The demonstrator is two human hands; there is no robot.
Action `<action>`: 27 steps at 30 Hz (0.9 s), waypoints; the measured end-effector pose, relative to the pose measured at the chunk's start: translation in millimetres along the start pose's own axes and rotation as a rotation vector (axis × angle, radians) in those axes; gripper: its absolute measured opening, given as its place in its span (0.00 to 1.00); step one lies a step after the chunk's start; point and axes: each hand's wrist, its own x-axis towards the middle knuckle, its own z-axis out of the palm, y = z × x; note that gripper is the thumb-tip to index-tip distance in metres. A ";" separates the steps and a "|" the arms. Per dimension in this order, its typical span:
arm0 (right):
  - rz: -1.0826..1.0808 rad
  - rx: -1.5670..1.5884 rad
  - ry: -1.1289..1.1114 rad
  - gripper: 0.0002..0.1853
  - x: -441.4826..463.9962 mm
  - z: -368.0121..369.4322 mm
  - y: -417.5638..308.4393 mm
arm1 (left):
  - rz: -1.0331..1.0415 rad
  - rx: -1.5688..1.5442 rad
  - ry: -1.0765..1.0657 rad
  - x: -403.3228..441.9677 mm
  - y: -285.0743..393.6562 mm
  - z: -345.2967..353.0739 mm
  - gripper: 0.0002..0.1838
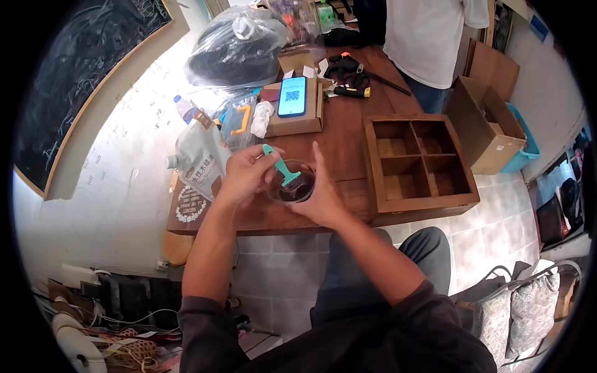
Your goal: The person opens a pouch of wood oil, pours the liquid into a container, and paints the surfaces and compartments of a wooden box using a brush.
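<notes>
My left hand [250, 173] pinches the handle of a small teal tool [284, 168], whose wide end is over a round clear cup [290, 192]. Dark brown liquid shows in the cup. My right hand [321, 194] is wrapped round the cup's right side. Left of my hands stands a white spouted pouch [200, 156] with Chinese print. To the right, a brown wooden box [374, 168] with four square compartments lies on the wooden table [341, 155].
A phone [292, 97] showing a QR code leans on a cardboard box [315, 118]. Behind are a plastic-wrapped bundle [236, 53] and black tools [349, 69]. A person in a white shirt [426, 37] stands across the table, beside another carton [482, 127].
</notes>
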 end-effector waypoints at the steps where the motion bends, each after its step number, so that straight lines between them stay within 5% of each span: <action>1: -0.012 0.005 0.010 0.70 -0.3 -0.7 0.6 | -0.063 -0.010 -0.037 -1.0 3.6 1.2 0.09; 11: 0.006 0.006 0.023 0.70 -4.1 -9.5 -8.9 | 0.193 0.140 0.064 -34.2 -25.1 -16.8 0.09; 15: -0.048 0.273 -0.004 0.71 -5.0 -7.5 -0.4 | 0.199 0.111 0.023 -42.9 -28.8 -8.3 0.10; 20: -0.048 0.279 -0.011 0.71 -7.2 -6.4 2.1 | 0.360 0.440 0.013 -50.4 -30.5 -3.8 0.10; 27: -0.043 0.249 0.045 0.70 -9.1 -8.1 1.2 | 0.396 0.221 0.065 -68.9 -38.1 -33.5 0.09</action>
